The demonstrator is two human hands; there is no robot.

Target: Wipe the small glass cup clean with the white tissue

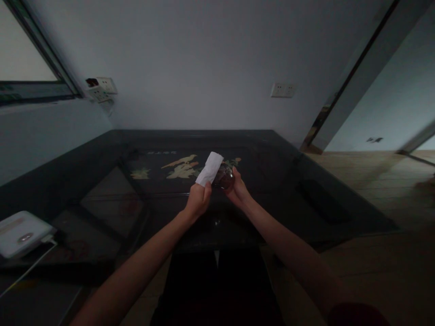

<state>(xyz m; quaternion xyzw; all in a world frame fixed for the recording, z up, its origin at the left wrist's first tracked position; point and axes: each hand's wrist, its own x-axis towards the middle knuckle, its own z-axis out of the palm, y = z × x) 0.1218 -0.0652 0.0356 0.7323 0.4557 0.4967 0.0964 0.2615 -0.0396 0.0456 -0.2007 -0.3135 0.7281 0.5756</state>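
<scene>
My left hand point(199, 199) pinches the lower end of a white folded paper tissue point(210, 168), which stands up at a slant above the fingers. My right hand point(239, 189) is wrapped round the right side of a shiny, see-through, dark-tinted round vessel point(224, 176), perhaps a glass jar or cup. The tissue's right edge overlaps the vessel's left side; I cannot tell whether they touch. Both hands are held close together over the middle of the dark glossy table point(272, 213).
A white box-shaped device point(23, 233) with a cable point(29, 269) lies at the table's left. Toward the right edge rests a dark flat oblong object point(322, 199). Wall sockets point(283, 90) are behind the table, and a power adapter point(98, 93) is at the left corner.
</scene>
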